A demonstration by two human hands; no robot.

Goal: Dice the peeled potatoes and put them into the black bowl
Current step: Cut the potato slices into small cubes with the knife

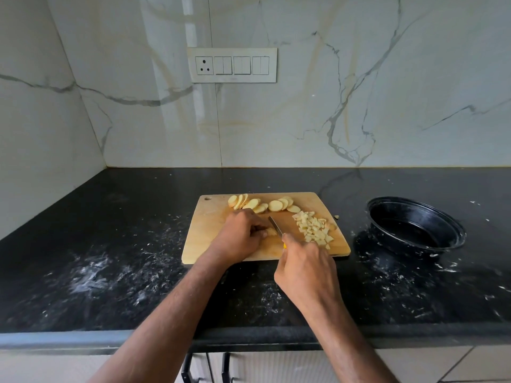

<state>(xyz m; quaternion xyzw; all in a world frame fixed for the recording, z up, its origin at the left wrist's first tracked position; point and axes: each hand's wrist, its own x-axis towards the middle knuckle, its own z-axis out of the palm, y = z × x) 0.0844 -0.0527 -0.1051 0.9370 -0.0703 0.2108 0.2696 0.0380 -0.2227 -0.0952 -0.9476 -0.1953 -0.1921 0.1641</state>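
A person dices potato on a board (pixel 210 233). The left hand (pixel 240 236) curls its grip over a few slices (pixel 270 231); the right hand (pixel 305 268) grips a knife (pixel 275 225) just right of them. Dice (pixel 313 228) lie beyond the knife, the bowl (pixel 414 225) farther right. Best to keep fingertips tucked and cuts even

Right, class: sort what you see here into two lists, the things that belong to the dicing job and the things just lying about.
Belongs to the job:
wooden cutting board
yellow-handled knife in right hand
left hand holding a potato piece
round potato slices
pile of diced potato
black bowl

Just there:
white wall switch panel
white smears on black countertop
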